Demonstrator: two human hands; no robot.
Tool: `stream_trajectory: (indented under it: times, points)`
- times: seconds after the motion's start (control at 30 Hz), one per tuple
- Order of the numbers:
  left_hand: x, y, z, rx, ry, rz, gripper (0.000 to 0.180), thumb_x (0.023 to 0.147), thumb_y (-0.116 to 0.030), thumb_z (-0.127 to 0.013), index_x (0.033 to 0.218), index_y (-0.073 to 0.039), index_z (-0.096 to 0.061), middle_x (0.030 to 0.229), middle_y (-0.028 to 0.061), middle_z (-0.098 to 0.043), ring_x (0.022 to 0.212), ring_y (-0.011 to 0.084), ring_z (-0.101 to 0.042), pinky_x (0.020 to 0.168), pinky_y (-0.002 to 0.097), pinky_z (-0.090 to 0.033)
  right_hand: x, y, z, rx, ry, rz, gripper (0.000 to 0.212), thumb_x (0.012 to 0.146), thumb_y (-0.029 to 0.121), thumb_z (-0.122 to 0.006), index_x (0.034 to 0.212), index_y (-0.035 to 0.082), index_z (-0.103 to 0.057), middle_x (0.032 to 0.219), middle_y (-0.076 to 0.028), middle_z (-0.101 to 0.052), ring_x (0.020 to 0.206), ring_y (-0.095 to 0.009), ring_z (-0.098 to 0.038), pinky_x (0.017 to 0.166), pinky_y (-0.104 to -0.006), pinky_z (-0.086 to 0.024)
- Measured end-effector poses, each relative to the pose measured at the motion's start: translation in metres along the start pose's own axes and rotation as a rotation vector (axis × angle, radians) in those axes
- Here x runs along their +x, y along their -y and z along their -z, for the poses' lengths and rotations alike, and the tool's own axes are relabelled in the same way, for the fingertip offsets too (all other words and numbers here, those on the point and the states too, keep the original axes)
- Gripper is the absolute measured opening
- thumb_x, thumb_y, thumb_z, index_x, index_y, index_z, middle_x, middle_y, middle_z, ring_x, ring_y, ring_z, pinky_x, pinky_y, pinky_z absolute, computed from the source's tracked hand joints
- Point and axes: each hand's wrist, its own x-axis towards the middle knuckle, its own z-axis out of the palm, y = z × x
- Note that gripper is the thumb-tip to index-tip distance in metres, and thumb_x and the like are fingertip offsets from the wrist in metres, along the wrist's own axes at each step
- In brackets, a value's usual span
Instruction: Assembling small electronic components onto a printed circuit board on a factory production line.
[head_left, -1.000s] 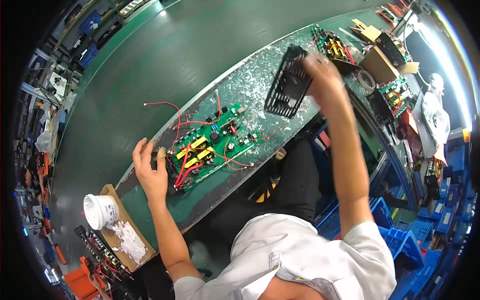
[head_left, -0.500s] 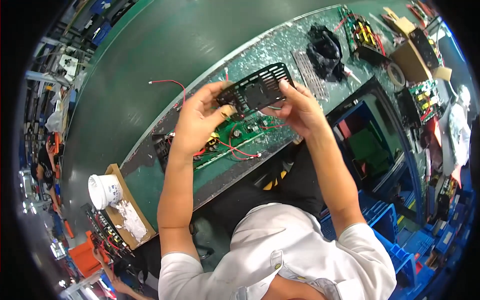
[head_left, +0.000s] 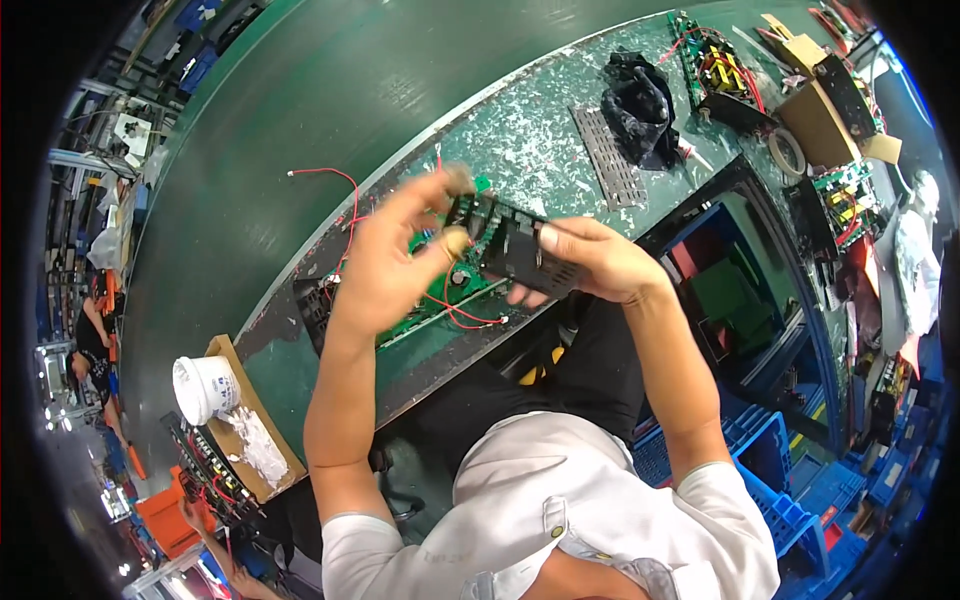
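A black slotted panel is tilted above the bench between my two hands. My right hand grips its right end, thumb on the upper face and fingers beneath. At the opposite end is my left hand, blurred by motion, its thumb and forefinger around the panel's edge. A yellowish covering shows on that thumb's tip. Below the hands lies a green circuit board, partly hidden by them, with red wires trailing from it. A black slotted end piece stands at the board's left end.
Right of the hands lie a grey perforated strip and a crumpled black cloth. A tape roll and circuit boards sit at far right. A white tub stands by a cardboard tray with white paste. Blue crates are lower right.
The panel has come down toward me, and its right end has swung lower. My right hand has moved down with it; my left hand has shifted slightly.
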Motion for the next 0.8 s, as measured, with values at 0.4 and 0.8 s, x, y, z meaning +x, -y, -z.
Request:
stream_trajectory:
  times: [0.4,0.8]
  points:
    - [-0.003,0.024,-0.028,-0.243,-0.164,-0.088,0.025,0.096,-0.002,-0.062,0.121,0.005,-0.059,0.115,0.0088,-0.064,0.099,0.0148,-0.063,0.089,0.0315,-0.053,0.055,-0.020,-0.031,0.308,-0.234,0.519,0.051,0.105,0.039,-0.048,0.140,0.002,-0.045,0.135,-0.016,-0.058,0.118,-0.027,-0.062,0.094,-0.0403,-0.056]
    - [0.083,0.074,0.010,0.969,-0.108,0.296,0.055,0.084,-0.023,-0.074,0.130,0.002,-0.057,0.103,0.0215,-0.071,0.097,0.0362,-0.069,0.085,0.0463,-0.052,0.064,0.003,0.001,0.194,-0.415,0.538,0.045,0.097,0.019,-0.054,0.139,0.006,-0.042,0.125,-0.018,-0.059,0.119,-0.035,-0.060,0.097,-0.0475,-0.052]
